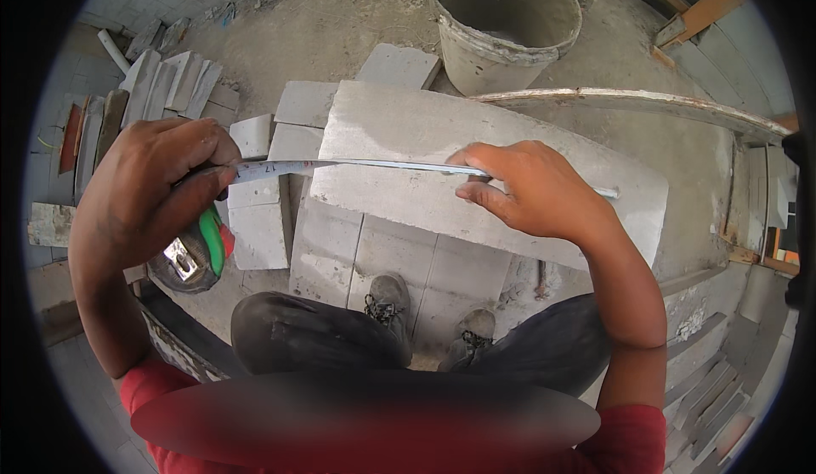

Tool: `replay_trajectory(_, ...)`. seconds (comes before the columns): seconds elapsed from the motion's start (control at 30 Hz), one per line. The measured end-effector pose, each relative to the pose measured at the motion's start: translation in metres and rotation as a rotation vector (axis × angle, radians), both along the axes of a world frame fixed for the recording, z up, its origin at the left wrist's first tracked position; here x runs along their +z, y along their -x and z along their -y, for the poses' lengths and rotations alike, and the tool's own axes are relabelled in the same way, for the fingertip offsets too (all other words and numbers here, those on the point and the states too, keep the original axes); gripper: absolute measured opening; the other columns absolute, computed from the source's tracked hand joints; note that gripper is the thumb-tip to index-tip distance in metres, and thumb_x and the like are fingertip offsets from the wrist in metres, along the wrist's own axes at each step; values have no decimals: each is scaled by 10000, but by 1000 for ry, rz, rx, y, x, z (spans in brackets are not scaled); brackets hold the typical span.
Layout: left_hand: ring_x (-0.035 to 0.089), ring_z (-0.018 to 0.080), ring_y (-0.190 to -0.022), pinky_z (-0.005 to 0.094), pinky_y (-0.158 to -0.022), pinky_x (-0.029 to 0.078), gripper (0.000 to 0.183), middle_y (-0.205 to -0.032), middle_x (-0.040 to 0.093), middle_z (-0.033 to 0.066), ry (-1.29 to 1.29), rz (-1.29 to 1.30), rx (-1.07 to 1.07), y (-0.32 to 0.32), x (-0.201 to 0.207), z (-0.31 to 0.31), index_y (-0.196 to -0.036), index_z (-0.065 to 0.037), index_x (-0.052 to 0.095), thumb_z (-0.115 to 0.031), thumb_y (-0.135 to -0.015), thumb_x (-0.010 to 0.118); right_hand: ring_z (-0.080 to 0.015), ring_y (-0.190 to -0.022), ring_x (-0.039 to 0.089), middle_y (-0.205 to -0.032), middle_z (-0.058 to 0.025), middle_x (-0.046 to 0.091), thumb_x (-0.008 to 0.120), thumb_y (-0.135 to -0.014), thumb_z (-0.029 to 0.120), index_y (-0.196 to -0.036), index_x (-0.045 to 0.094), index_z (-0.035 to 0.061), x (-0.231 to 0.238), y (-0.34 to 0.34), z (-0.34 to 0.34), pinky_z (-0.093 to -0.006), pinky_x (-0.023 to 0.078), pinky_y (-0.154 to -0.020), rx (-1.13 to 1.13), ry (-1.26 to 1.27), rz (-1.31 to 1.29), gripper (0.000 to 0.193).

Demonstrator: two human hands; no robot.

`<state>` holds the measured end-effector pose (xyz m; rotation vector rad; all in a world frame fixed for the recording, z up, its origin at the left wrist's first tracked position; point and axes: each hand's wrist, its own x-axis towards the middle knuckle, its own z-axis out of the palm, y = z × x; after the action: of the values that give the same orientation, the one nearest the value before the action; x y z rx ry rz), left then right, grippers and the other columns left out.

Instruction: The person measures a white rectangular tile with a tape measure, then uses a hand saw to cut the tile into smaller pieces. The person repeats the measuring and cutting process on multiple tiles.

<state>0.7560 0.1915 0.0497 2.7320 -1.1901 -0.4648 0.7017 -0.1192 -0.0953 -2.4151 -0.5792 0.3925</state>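
Note:
A long pale grey block (399, 206) lies across the middle, in front of my knees. My left hand (149, 189) is closed, pinching the printed blade (276, 168) of a tape measure beyond the block's left end. The tape measure's case (191, 257), dark with green and red parts, hangs below that hand. Over the block, my right hand (544, 185) is closed with thumb and fingers on the thin blade, which runs nearly straight between my hands. A pale narrow tip shows past the right wrist; whether it belongs to the blade I cannot tell.
A cement-crusted bucket (501, 62) stands behind the block. Smaller blocks (259, 227) lie to its left, with stacked slabs (166, 87) farther left. A curved pale strip (646, 100) extends to the right. My shoes (388, 300) are close to the block's near side.

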Motion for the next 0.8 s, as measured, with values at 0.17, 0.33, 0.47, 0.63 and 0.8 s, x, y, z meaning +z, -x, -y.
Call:
replay_trajectory(0.17, 609, 271, -655, 373, -618, 471, 138, -735, 632, 133, -75, -232, 157, -39, -92, -47, -887, -2, 641, -133, -848, 659, -217, -643, 644, -710, -130, 653, 681, -858, 117, -975, 561, 36, -21, 52, 70, -339, 489, -659, -600, -159, -515, 186)
replay_trajectory(0.33, 623, 223, -667, 339, -649, 487, 152, -788, 682, 100, -40, -517, 177, -44, -176, -75, -931, -21, 669, -161, -871, 670, -163, -718, 602, -751, -72, 653, 716, -820, 100, -844, 610, -8, -26, 116, 112, -309, 452, -659, -495, 155, -341, 153)
replay_trajectory(0.47, 625, 205, -668, 312, -658, 492, 180, -785, 690, 87, 41, -683, 255, -45, -216, -97, -938, -16, 677, -182, -867, 682, -168, -776, 537, -806, -65, 601, 712, -828, 137, -835, 633, -12, -43, 136, 109, -288, 413, -715, -614, 133, -264, 169)
replay_trajectory(0.63, 630, 138, -660, 285, -633, 494, 193, -761, 688, 58, 72, -815, 333, -45, -234, -110, -911, -9, 697, -193, -854, 702, -138, -778, 503, -828, -42, 565, 734, -826, 177, -867, 622, -23, -77, 166, 102, -259, 399, -714, -830, -85, -325, 233)
replay_trajectory(0.8, 643, 118, -641, 258, -609, 508, 188, -730, 687, 61, 90, -955, 324, -57, -241, -104, -894, 2, 698, -180, -852, 677, -114, -725, 497, -824, -46, 573, 734, -836, 234, -872, 573, -2, -93, 197, 117, -237, 400, -680, -998, -262, -264, 287)
